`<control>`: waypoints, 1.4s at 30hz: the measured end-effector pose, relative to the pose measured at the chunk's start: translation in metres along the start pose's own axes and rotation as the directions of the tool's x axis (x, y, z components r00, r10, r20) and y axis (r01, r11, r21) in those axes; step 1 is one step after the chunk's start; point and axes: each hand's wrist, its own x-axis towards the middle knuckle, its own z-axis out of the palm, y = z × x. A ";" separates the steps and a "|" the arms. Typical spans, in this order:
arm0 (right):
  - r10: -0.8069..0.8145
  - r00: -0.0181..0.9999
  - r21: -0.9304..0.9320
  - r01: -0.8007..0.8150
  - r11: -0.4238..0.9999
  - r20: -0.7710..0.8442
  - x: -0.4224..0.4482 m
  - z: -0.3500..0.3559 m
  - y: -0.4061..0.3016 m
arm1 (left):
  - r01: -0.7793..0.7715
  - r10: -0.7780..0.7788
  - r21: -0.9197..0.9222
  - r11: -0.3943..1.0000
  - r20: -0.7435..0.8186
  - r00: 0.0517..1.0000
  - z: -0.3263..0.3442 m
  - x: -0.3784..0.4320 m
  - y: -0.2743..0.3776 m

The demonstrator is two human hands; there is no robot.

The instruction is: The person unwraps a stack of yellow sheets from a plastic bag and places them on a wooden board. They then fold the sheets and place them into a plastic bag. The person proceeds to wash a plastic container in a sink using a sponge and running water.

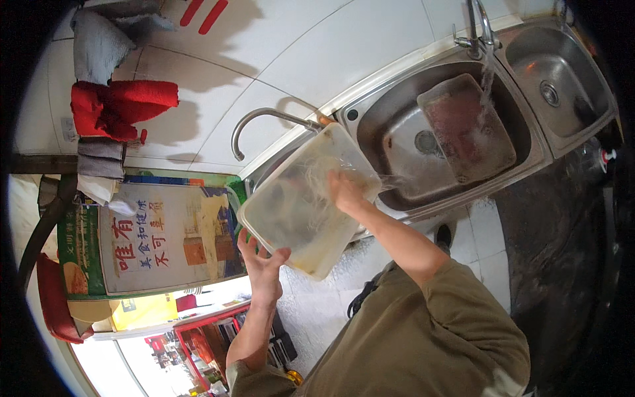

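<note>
A large translucent plastic tub (283,198) is tilted over the left part of the steel sink unit, and liquid spills from its right edge toward the middle basin (397,144). My left hand (263,263) grips the tub's lower left rim, thumb and fingers spread along it. Inside the tub is my right hand (342,191), blurred, among pale thin strands (317,173) and water; whether it grasps anything is unclear. In the middle basin sits another translucent container (466,129) with something dark reddish under water, and a stream (486,89) from the faucet runs into it.
A curved steel faucet (268,113) rises behind the tub. A small basin (555,84) lies at the far right. Red (124,106) and grey (99,49) cloths hang on the tiled wall, above a board bearing writing (163,238). A red shelf rack (198,357) stands lower left.
</note>
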 end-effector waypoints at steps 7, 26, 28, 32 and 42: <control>-0.066 0.964 0.255 0.134 0.958 -0.259 0.023 -0.010 0.027 | -0.187 0.170 0.180 0.966 0.106 0.980 0.041 0.003 0.021; -0.106 0.801 0.407 0.407 0.818 -0.589 0.024 -0.033 0.029 | -0.541 0.426 0.617 0.571 0.341 0.838 0.091 -0.010 0.043; -0.137 0.874 0.407 0.349 0.844 -0.466 0.013 -0.032 0.024 | -0.478 0.393 0.518 0.709 0.273 0.878 0.085 -0.007 0.038; -0.094 0.994 0.620 0.103 0.778 -0.047 -0.022 -0.029 0.003 | -0.140 0.139 0.073 0.987 0.024 0.990 0.058 -0.009 0.019; -0.345 0.773 -0.151 0.488 0.860 0.533 -0.043 -0.052 -0.013 | 0.201 -0.250 -0.547 0.812 -0.014 0.968 -0.016 -0.055 -0.081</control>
